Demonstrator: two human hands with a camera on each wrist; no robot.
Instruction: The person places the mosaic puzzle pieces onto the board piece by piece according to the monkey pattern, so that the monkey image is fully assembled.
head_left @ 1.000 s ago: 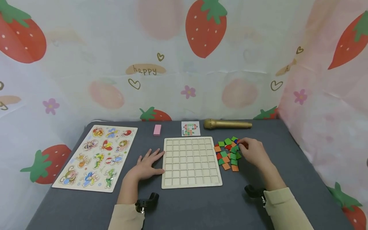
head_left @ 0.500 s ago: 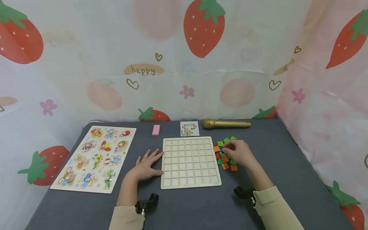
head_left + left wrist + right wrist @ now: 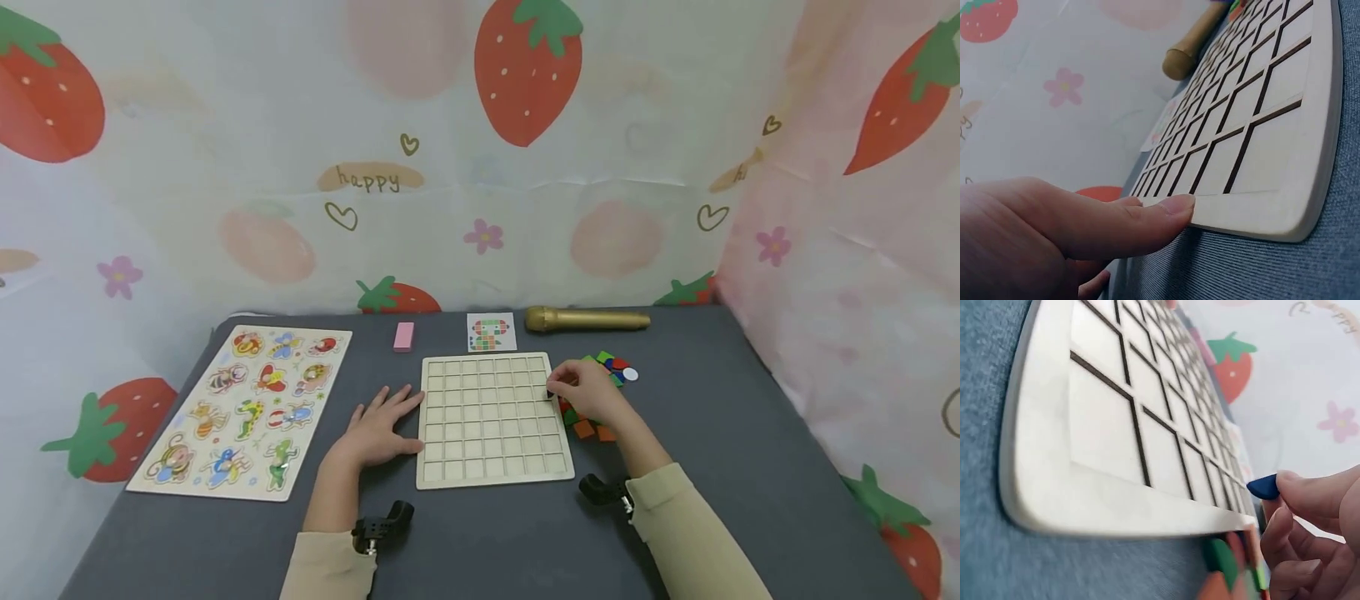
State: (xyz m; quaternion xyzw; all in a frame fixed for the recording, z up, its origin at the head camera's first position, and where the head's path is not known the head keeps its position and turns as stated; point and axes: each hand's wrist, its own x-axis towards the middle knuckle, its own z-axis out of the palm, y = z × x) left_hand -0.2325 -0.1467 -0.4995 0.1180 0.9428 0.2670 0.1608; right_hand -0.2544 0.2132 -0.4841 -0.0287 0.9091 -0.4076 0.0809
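Note:
A pale wooden grid board (image 3: 495, 485) lies on the dark tabletop in the head view, its square cells bare. My left hand (image 3: 378, 435) is spread out at its left edge, with thumb and fingertips touching the rim; the left wrist view shows the thumb (image 3: 1175, 205) on the border. Over the board's right edge, my right hand (image 3: 594, 392) pinches a small dark blue tile (image 3: 1264, 487) with a curved side and a pointed end, between thumb and forefinger. Under and beside that hand lies a pile of green, orange, red and blue tiles (image 3: 584, 429), partly covered.
Behind the board lie a small pattern card (image 3: 491, 343), a gold microphone-shaped object (image 3: 588, 319) and a pink block (image 3: 403, 337). A board of insect pictures (image 3: 247, 408) lies at the left. A white disc (image 3: 631, 375) sits by the pile. A strawberry-print cloth hangs behind.
My right hand has moved left from the pile's far right to the board's right edge, carrying the blue tile. The white disc has come into view. The left hand stays in place.

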